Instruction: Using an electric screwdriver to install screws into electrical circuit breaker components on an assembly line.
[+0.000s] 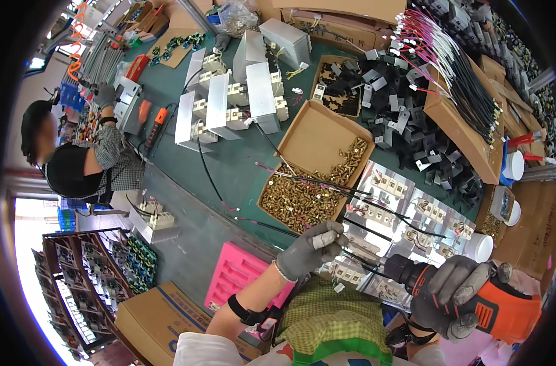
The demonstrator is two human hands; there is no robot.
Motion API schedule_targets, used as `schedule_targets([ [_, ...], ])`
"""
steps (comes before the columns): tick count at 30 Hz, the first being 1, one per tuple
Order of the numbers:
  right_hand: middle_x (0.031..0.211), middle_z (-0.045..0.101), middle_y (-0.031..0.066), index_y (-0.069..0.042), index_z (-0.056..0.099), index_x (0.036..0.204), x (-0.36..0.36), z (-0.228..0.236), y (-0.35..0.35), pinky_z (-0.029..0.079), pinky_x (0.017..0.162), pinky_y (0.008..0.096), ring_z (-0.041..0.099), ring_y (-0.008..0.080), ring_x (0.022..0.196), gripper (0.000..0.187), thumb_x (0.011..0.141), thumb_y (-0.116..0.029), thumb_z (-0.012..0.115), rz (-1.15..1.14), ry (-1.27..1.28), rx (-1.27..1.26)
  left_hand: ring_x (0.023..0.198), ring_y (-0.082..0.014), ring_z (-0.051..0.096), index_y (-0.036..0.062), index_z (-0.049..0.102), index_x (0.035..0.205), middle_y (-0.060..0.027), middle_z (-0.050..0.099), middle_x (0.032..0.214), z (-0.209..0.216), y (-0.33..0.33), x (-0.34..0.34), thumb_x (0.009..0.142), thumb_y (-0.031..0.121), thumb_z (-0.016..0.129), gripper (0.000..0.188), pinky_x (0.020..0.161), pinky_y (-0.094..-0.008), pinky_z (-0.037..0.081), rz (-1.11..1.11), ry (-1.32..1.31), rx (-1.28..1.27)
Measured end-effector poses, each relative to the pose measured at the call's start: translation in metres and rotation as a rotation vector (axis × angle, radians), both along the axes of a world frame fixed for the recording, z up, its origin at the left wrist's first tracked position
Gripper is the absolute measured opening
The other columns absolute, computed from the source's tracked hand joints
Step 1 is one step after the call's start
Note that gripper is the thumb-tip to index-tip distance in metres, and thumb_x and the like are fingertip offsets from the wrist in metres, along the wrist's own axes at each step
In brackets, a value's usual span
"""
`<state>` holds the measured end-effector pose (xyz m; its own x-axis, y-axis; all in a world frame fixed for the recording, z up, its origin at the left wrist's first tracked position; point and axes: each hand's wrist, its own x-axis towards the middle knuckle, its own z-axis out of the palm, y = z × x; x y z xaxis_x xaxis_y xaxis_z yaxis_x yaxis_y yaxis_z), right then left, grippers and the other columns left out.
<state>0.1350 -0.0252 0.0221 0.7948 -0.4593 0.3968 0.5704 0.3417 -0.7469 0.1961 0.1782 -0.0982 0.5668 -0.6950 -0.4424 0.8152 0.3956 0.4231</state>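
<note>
My right hand (458, 287), in a grey work glove, is wrapped round an orange and black power drill (512, 311). The drill points left, its bit over silvery metal plates (384, 235) that carry white terminal blocks. Close to the bit is my left hand (308, 251), also gloved, with thumb and fingers pinched together; what they hold is too small to make out. Black cables (375, 232) run across the plates past its fingertips. Just beyond stands an open cardboard box (323, 134) with many brass-coloured screws (299, 201).
Finned aluminium units (262, 97) stand on the green table. Black and silver brackets (406, 110) lie heaped at the far right, beside a bundle of wires (455, 73). A pink foam tray (232, 268) is near my left forearm. Another person (89, 152) works at the left.
</note>
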Motion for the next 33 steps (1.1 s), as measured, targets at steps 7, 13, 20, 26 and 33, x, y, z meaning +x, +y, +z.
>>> schedule_targets([
  [7, 0.069, 0.05, 0.0036, 0.003, 0.043, 0.091, 0.015, 0.011, 0.026, 0.046, 0.043, 0.02, 0.049, 0.009, 0.049, 0.037, 0.073, -0.024, 0.061, -0.131, -0.155, -0.08, 0.053, -0.0058, 0.038, 0.006, 0.048, 0.106, -0.0045, 0.054, 0.086, 0.01, -0.008, -0.012, 0.087, 0.026, 0.051, 0.027, 0.045, -0.0178, 0.028, -0.002, 0.133, -0.172],
  [13, 0.067, 0.051, 0.004, 0.004, 0.046, 0.087, 0.013, 0.01, 0.028, 0.047, 0.04, 0.0231, 0.051, 0.011, 0.046, 0.037, 0.071, -0.024, 0.065, -0.166, -0.22, -0.07, 0.053, -0.0065, 0.038, 0.0057, 0.048, 0.1, -0.0046, 0.053, 0.084, 0.012, -0.014, -0.019, 0.088, 0.033, 0.049, 0.03, 0.045, -0.0179, 0.029, -0.01, 0.193, -0.166],
  [20, 0.063, 0.057, 0.0083, 0.003, 0.047, 0.091, 0.024, 0.008, -0.014, 0.05, 0.038, 0.0263, 0.056, 0.0151, 0.046, 0.044, 0.064, -0.018, 0.074, 0.555, -0.284, -0.402, 0.06, -0.0059, 0.041, 0.0055, 0.048, 0.1, -0.0012, 0.049, 0.078, 0.025, -0.021, -0.017, 0.085, 0.042, 0.053, 0.04, 0.048, -0.0183, 0.031, -0.018, 0.114, 0.134],
  [26, 0.065, 0.057, 0.0088, -0.003, 0.036, 0.111, 0.024, 0.002, -0.005, 0.051, 0.037, 0.0278, 0.056, 0.0156, 0.045, 0.061, 0.065, -0.014, 0.074, 0.286, -0.339, -0.17, 0.059, -0.0047, 0.042, 0.004, 0.049, 0.1, 0.0009, 0.047, 0.072, 0.006, -0.016, -0.011, 0.084, 0.038, 0.055, 0.038, 0.05, -0.0176, 0.032, -0.227, -0.133, 0.154],
  [33, 0.064, 0.057, 0.0083, -0.001, 0.047, 0.086, 0.022, 0.003, -0.004, 0.048, 0.035, 0.0251, 0.053, 0.0139, 0.042, 0.039, 0.064, -0.018, 0.075, 0.179, -0.166, -0.033, 0.052, -0.0042, 0.039, 0.0038, 0.049, 0.099, 0.0009, 0.049, 0.069, 0.006, -0.016, 0.006, 0.085, 0.037, 0.055, 0.036, 0.047, -0.0183, 0.03, -0.337, -0.313, 0.125],
])
